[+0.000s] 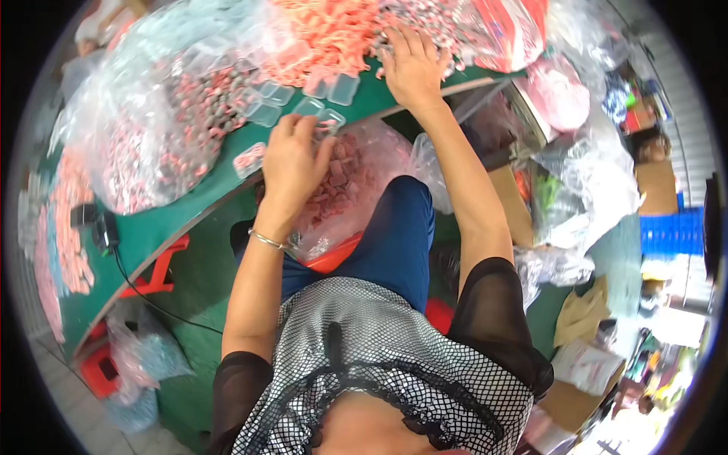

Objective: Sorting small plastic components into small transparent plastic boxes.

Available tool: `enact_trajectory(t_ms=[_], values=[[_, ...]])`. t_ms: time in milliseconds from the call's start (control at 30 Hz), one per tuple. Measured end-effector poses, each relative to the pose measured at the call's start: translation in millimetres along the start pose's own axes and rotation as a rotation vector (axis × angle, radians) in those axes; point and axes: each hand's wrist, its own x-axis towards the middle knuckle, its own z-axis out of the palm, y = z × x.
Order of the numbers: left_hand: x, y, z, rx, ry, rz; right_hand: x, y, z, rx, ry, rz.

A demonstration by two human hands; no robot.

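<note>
My left hand [294, 161] is at the table's near edge, thumb and fingers on either side of a small clear plastic case [331, 120]. The case stands with its lid up, and some pink pieces show inside. Farther right, my right hand [413, 70] lies palm down with fingers spread on a pile of small pink and grey pieces [455, 29]. Whatever is under its fingers is hidden. Several clear cases [265, 114] sit beside my left hand. One filled case [249, 160] with pink pieces rests at the edge.
A heap of orange strands [326, 38] lies on the green table [159, 227] between my hands and beyond. At left is a large clear bag [136, 144] of pink and grey pieces. Below the edge, an open bag of pink pieces [345, 171] sits by my knees. A black cable [155, 303] hangs down.
</note>
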Motion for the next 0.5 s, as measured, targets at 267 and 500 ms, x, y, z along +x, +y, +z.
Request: enact_trajectory(t_ms=[267,500], values=[[4,7,26,0.044,0.007,0.037,-100,100,-54,0.482,0.369,0.159],[4,4,36,0.147,0.025,0.077,-328,207,81,0.495,-0.252,1.003]])
